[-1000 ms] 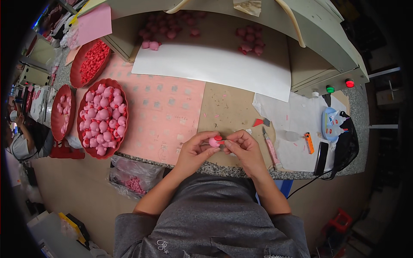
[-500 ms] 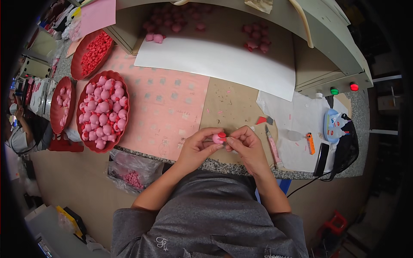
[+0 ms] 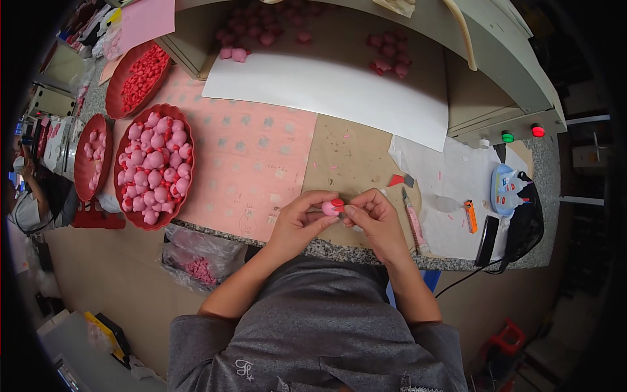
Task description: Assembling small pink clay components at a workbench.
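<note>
L hand (image 3: 294, 219): fingers pinched on pink/red figurine (image 3: 330, 208). R hand (image 3: 375, 219) adj., fingers curled nr. closed; can't tell if gripping.

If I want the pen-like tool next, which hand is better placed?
Likely right: the right hand is nearer the pen-like tool; the left hand, farther away, holds the pink toy.

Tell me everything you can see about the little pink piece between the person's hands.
The pink piece is small and rounded, with a red part toward its upper right. It looks smooth, perhaps plastic or rubber. The left hand holds it between thumb and fingers, over the table. The right hand is at its red side. Finer details are too small to tell.
</note>
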{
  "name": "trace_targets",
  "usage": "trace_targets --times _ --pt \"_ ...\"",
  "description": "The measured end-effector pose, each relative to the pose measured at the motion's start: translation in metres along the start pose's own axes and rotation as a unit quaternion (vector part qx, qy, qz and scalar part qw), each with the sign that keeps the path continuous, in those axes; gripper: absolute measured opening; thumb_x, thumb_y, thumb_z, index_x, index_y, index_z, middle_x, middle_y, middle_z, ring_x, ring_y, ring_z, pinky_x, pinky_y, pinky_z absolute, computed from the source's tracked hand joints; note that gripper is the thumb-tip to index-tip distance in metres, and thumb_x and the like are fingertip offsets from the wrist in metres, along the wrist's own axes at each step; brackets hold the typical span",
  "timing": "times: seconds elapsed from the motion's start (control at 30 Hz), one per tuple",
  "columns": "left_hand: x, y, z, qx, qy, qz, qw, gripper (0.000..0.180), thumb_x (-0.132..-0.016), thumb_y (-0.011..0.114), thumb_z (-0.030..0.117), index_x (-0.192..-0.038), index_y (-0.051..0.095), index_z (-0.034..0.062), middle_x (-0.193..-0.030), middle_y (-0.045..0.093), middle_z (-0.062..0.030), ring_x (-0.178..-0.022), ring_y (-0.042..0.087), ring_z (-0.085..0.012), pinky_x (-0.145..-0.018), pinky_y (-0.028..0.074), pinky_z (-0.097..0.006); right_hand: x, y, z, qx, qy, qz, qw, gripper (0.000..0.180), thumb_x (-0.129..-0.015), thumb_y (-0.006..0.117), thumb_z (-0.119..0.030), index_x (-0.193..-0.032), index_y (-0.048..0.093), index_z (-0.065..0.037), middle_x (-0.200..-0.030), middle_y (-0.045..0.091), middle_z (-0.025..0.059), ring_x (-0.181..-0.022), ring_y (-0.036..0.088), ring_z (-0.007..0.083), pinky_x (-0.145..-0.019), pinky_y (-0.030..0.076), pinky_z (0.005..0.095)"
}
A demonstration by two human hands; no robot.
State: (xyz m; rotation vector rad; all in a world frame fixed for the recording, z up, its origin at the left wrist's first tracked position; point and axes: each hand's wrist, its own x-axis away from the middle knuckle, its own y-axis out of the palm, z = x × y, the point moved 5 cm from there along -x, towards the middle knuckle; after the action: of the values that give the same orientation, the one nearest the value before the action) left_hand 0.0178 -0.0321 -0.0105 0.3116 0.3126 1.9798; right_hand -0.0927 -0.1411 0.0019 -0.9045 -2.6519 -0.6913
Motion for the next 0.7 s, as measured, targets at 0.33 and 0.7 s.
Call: trace_targets --times 0.33,0.7 --pt "-0.0009 -0.0005 0.0009 0.009 -0.011 0.001 1.0 0.038 -0.085 0.056 -0.009 -0.121 0.049 -0.0011 -0.114 0.055 -0.0092 -0.107 0.056 -0.0144 -0.09 0.049 -0.028 0.0008 -0.0036 0.0033 -0.017 0.012 0.021 1.0 0.008 -0.09 0.057 -0.004 -0.096 0.052 -0.002 -0.085 0.061 0.0069 -0.075 0.06 0.0112 -0.068 0.048 0.0234" --pt "-0.0007 -0.0005 0.0022 0.006 -0.01 0.004 1.0 0.037 -0.085 0.058 -0.008 -0.12 0.049 -0.0004 -0.112 0.057 -0.0093 -0.104 0.056 -0.0134 -0.087 0.049 -0.027 0.0017 -0.0003 0.0028 -0.026 0.005 0.022 0.999 0.008 -0.09 0.058 -0.004 -0.095 0.052 -0.002 -0.084 0.062 0.0065 -0.074 0.06 0.0118 -0.067 0.048 0.0243"
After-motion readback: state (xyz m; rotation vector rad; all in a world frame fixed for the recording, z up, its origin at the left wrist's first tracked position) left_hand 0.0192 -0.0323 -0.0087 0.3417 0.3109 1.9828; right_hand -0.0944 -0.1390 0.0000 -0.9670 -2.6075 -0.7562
